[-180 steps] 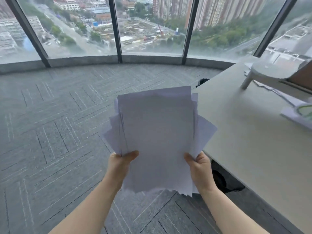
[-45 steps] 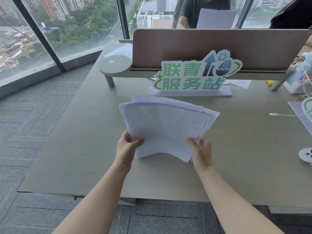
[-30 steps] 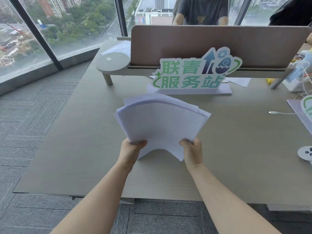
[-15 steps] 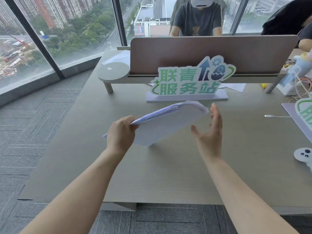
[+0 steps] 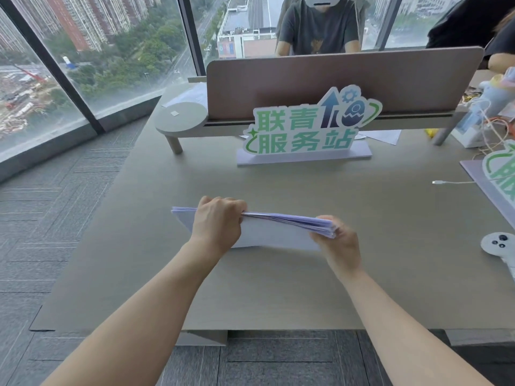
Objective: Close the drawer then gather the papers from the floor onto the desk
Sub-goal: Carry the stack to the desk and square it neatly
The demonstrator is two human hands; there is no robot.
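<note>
With both hands, left hand (image 5: 216,222) & right hand (image 5: 338,242), fingers clamped on papers (image 5: 274,229) standing edge-down on table (image 5: 390,246), gathering's nearly done; drawer presumably closed, out of view.

Papers (image 5: 276,232) between both hands, on desk (image 5: 278,288)

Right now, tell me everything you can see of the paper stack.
The paper stack is a sheaf of plain white sheets, its upper edges fanned and tinged violet. It stands on its long lower edge on the desk, tilted, not yet laid flat. The left hand grips its top edge near the left end; the right hand grips the right end. No print is visible.
</note>
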